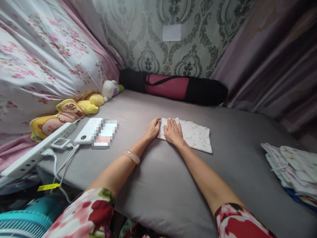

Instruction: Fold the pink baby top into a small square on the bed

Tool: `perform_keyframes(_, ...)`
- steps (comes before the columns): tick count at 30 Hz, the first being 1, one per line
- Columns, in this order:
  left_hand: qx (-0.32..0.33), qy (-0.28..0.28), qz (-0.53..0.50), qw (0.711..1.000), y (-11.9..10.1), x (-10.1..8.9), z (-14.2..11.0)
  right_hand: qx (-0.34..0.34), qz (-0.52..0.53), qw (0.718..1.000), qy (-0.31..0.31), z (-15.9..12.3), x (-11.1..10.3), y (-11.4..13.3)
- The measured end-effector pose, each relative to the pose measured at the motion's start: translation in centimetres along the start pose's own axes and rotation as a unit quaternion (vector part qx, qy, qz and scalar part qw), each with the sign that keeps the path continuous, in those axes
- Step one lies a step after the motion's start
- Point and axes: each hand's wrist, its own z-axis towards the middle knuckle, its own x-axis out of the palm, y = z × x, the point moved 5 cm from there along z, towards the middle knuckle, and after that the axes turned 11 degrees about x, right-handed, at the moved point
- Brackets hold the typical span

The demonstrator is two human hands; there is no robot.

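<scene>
A white cloth with a small pale print [196, 134] lies folded into a flat rectangle on the grey bed sheet [158, 185]. It looks like a garment, but its kind cannot be made out. My right hand [174, 131] rests flat on its left part, fingers stretched out and pointing away from me. At the cloth's left end, my left hand [153, 129] is closed with its fingers together at the edge; part of its grip is hidden.
A stack of folded clothes [294, 168] sits at the right. Leftward are a white power strip [37, 148] with cables, a white device [89, 131] and plush toys [86, 105]. A black and maroon long bag [170, 86] lies along the wall. A teal fan [27, 218] stands below left.
</scene>
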Motion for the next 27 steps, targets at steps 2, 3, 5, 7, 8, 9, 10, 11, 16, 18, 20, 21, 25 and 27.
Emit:
perform_keyframes(2, -0.001, -0.001, -0.004, 1.0, 0.0, 0.0, 0.0, -0.001, -0.005, 1.0, 0.0, 0.0, 0.1, 0.0)
perform_keyframes(3, -0.002, 0.0, -0.006, 1.0, 0.0, 0.0, 0.0, -0.001, -0.006, 1.0, 0.002, 0.0, 0.1, -0.1)
perform_keyframes(5, -0.003, 0.001, -0.01, 1.0, -0.1, -0.1, -0.1, 0.0, -0.004, 1.0, 0.007, 0.1, 0.0, -0.1)
perform_keyframes(7, -0.004, -0.001, -0.014, 1.0, -0.2, -0.2, -0.1, 0.003, -0.002, 1.0, 0.018, 0.2, -0.2, 0.0)
perform_keyframes(8, -0.004, -0.003, -0.018, 1.0, -0.3, -0.2, -0.1, 0.006, 0.0, 1.0, 0.025, 0.2, -0.2, 0.1)
perform_keyframes(9, -0.005, -0.005, -0.022, 1.0, -0.3, -0.2, -0.1, 0.007, 0.001, 1.0, 0.031, 0.3, -0.3, 0.2)
perform_keyframes(10, -0.005, -0.008, -0.027, 1.0, -0.3, -0.3, -0.1, 0.006, 0.003, 0.999, 0.031, 0.3, -0.4, 0.5)
perform_keyframes(11, -0.004, -0.011, -0.032, 0.999, -0.4, -0.3, -0.2, 0.002, 0.004, 1.0, 0.028, 0.2, -0.5, 0.8)
perform_keyframes(16, 0.0, -0.028, -0.056, 0.998, -0.3, -0.5, -0.1, -0.037, 0.013, 0.999, 0.007, 0.0, -0.7, 2.9)
perform_keyframes(18, -0.001, -0.031, -0.066, 0.997, -0.2, -0.5, -0.1, -0.042, 0.012, 0.999, 0.018, 0.0, -0.3, 3.4)
perform_keyframes(20, 0.0, -0.03, -0.07, 0.997, -0.2, -0.4, -0.1, -0.039, 0.009, 0.999, 0.024, -0.1, 0.1, 3.7)
perform_keyframes(21, 0.001, -0.028, -0.07, 0.997, -0.3, -0.4, -0.1, -0.037, 0.008, 0.999, 0.025, -0.1, 0.2, 3.7)
perform_keyframes(25, 0.015, -0.004, -0.065, 0.998, -0.5, -0.2, -0.1, -0.037, 0.027, 0.998, 0.035, -0.1, 0.4, 3.6)
perform_keyframes(27, 0.022, 0.006, -0.062, 0.998, -0.4, -0.2, -0.2, -0.044, 0.066, 0.996, 0.051, 0.1, 0.2, 3.5)
